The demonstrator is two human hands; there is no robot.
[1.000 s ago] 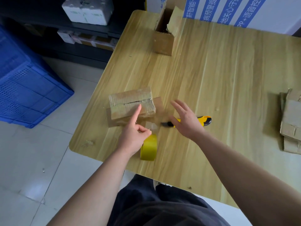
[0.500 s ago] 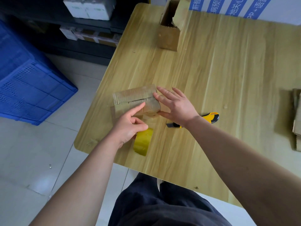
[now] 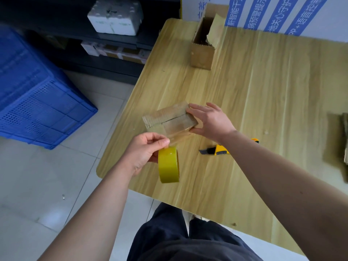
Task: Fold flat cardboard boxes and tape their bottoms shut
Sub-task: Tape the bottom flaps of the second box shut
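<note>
small box (image 3: 169,119) sat on counter (image 3: 263,110); judged light, crushable, best held by ends | right hand (image 3: 211,121) grip clasped box's right end | left hand (image 3: 145,149) grip pinched tape roll (image 3: 168,166) just nearside of box

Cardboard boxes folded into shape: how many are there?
2. The near box, held by the right hand; the open box at the far edge. Flat cardboard at right may hide more.
</note>
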